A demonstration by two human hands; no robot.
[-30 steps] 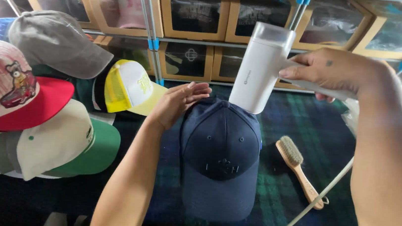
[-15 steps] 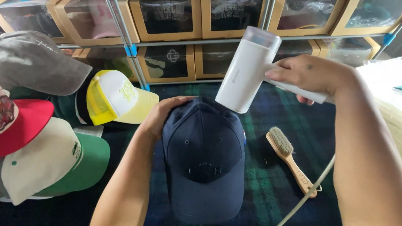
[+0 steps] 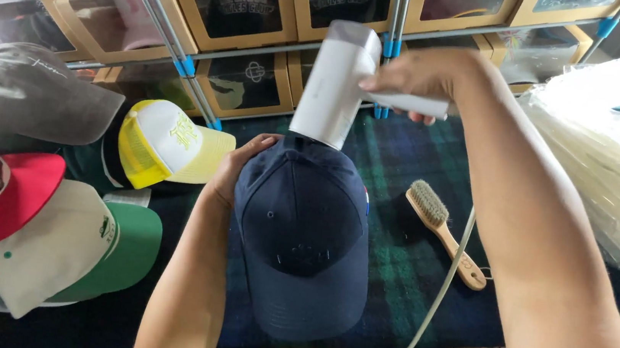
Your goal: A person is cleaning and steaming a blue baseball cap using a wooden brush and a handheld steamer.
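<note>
I see the navy cap (image 3: 302,234) sitting mid-cloth on the plaid cover (image 3: 401,260). The left hand (image 3: 238,166), flat on the crown a second ago, now cups the cap's back left edge, fingers curled together. The right hand (image 3: 420,74) stays wrapped round the white steamer (image 3: 335,84), whose nozzle has dropped onto the cap's rear. The wooden brush (image 3: 442,230) lies right of the cap.

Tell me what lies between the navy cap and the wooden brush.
In the head view, only bare plaid cloth lies between the navy cap and the wooden brush.
</note>
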